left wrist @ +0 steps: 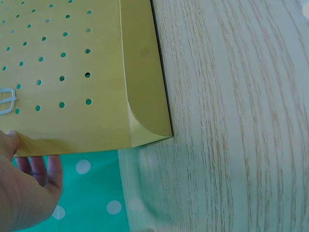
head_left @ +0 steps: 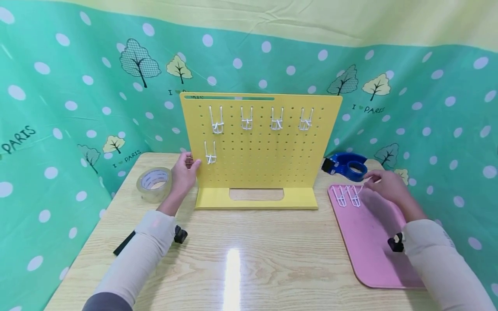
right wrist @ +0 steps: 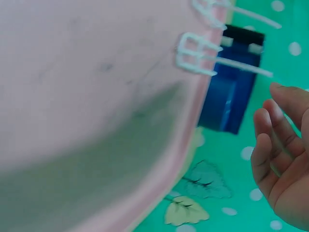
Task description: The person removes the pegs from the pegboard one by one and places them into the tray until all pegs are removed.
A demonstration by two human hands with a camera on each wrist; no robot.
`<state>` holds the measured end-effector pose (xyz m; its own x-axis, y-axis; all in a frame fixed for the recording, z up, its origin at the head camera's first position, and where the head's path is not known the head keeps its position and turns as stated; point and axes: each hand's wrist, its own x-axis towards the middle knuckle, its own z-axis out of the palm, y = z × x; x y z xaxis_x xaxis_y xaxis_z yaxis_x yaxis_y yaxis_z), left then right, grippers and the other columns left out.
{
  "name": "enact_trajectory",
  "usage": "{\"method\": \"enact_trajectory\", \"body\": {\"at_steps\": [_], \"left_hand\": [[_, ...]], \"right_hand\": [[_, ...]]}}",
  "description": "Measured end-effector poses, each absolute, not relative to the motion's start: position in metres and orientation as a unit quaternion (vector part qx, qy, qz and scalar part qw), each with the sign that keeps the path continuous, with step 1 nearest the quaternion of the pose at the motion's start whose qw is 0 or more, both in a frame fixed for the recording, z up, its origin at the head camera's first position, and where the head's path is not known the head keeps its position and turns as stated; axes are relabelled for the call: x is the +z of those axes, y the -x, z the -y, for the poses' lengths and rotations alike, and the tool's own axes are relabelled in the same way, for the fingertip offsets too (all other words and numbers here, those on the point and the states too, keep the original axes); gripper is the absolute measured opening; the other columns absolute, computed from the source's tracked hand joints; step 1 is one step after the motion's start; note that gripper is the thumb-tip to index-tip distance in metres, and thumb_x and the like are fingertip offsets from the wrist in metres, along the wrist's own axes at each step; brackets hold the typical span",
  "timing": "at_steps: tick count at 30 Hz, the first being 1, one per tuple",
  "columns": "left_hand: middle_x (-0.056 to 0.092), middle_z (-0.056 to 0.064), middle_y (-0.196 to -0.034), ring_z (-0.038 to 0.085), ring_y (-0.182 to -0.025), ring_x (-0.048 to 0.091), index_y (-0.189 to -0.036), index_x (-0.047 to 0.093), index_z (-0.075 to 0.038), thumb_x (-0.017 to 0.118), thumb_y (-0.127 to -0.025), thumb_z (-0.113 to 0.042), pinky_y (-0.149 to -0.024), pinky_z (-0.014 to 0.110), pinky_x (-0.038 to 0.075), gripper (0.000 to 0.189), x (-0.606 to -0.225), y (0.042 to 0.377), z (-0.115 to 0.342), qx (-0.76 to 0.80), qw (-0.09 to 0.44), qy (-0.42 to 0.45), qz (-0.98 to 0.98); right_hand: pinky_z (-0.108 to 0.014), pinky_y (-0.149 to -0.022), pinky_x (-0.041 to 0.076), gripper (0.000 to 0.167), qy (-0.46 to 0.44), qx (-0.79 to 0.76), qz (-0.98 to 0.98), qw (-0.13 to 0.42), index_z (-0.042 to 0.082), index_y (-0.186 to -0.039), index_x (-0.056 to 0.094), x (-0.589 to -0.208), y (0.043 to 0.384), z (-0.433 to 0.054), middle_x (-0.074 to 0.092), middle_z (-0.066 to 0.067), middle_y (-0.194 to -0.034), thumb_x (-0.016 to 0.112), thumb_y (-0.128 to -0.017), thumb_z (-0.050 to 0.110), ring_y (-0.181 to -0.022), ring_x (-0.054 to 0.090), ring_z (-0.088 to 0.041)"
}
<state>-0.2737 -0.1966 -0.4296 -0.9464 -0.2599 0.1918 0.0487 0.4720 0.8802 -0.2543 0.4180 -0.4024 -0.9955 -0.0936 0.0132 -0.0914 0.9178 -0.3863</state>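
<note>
A yellow pegboard (head_left: 268,166) stands upright on its base at the middle of the table. Several white wire hooks (head_left: 276,124) hang in a row near its top, with one more hook (head_left: 210,158) lower at the left. My left hand (head_left: 185,172) grips the board's left edge, thumb in front and fingers behind, as the left wrist view shows at the edge of the board (left wrist: 104,128). On the pink tray (head_left: 373,242) lie two white hooks (head_left: 354,198). My right hand (right wrist: 287,154) has its loosely bent fingertips right by a prong of the nearer hook (right wrist: 198,57).
A blue tape dispenser (head_left: 346,162) sits behind the tray. Left of the board lies a roll of clear tape (head_left: 154,183). A black strip (head_left: 125,242) is partly hidden by my left forearm. A green patterned curtain (head_left: 241,80) closes off the back and sides.
</note>
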Motion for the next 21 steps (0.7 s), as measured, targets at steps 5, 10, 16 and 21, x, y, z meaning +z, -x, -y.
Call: {"method": "enact_trajectory", "body": {"at_steps": [5, 10, 16, 21], "left_hand": [[0.067, 0.02, -0.118, 0.032, -0.108, 0.064, -0.125, 0.056, -0.004, 0.062, -0.102, -0.02, -0.09, 0.042, 0.057, 0.029, -0.43, 0.274, 0.196, -0.511, 0.155, -0.063, 0.843], [0.067, 0.02, -0.118, 0.032, -0.109, 0.064, -0.124, 0.055, -0.003, 0.062, -0.102, -0.02, -0.091, 0.041, 0.056, 0.028, -0.431, 0.274, 0.197, -0.511, 0.157, -0.064, 0.843], [0.067, 0.02, -0.119, 0.033, -0.108, 0.064, -0.126, 0.055, -0.004, 0.061, -0.102, -0.02, -0.092, 0.044, 0.057, 0.029, -0.431, 0.274, 0.197, -0.513, 0.154, -0.061, 0.842], [0.067, 0.02, -0.119, 0.033, -0.108, 0.064, -0.126, 0.055, -0.005, 0.062, -0.102, -0.021, -0.091, 0.043, 0.057, 0.029, -0.432, 0.275, 0.197, -0.514, 0.15, -0.064, 0.842]], "right_hand": [[-0.03, -0.068, 0.05, 0.032, 0.049, -0.202, -0.978, -0.008, 0.003, -0.125, 0.067, -0.386, 0.253, -0.398, 0.069, -0.018, -0.106, 0.062, -0.101, 0.024, -0.094, 0.063, -0.033], [-0.03, -0.07, 0.051, 0.033, 0.061, -0.205, -0.977, -0.013, 0.004, -0.125, 0.067, -0.374, 0.251, -0.368, 0.067, -0.015, -0.106, 0.066, -0.099, 0.023, -0.097, 0.062, -0.032], [-0.027, -0.066, 0.052, 0.029, 0.09, -0.233, -0.967, -0.048, 0.007, -0.122, 0.068, -0.373, 0.25, -0.33, 0.071, -0.013, -0.1, 0.071, -0.096, 0.019, -0.088, 0.064, -0.028], [-0.025, -0.064, 0.053, 0.032, 0.12, -0.258, -0.955, -0.079, 0.006, -0.124, 0.068, -0.376, 0.253, -0.299, 0.072, -0.012, -0.096, 0.073, -0.095, 0.017, -0.084, 0.066, -0.025]]}}
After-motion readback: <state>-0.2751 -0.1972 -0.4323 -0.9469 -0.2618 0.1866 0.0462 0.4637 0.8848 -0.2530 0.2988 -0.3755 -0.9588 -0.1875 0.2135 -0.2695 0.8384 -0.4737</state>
